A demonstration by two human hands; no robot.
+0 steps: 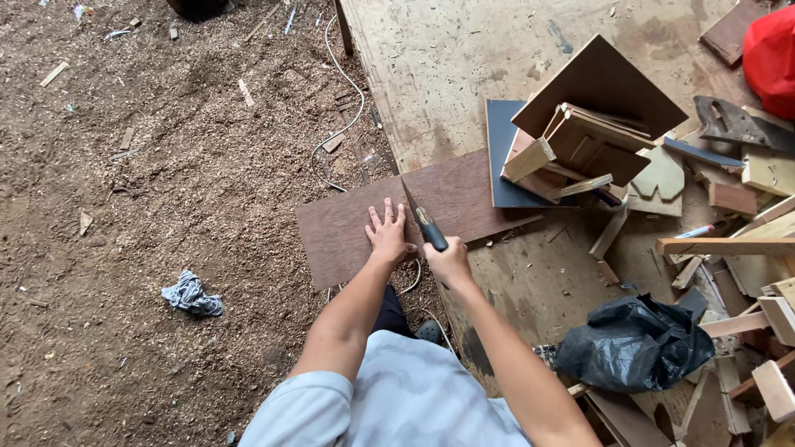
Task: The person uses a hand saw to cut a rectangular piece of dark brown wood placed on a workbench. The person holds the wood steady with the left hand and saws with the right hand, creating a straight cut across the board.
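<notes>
Here right hand (448, 261) grips saw (424, 222), left hand (387, 233) flat on board (348, 228).

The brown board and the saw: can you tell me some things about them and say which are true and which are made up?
1. The left hand lies flat on the brown board. True.
2. The right hand holds a hammer. False: it grips the handle of a hand saw set in the board.
3. The board sticks out past the edge of the worktable. True.
4. The black plastic bag lies on the sawdust floor. False: it lies on the worktable among wood offcuts.
5. A crumpled grey rag lies on the floor. True.
</notes>
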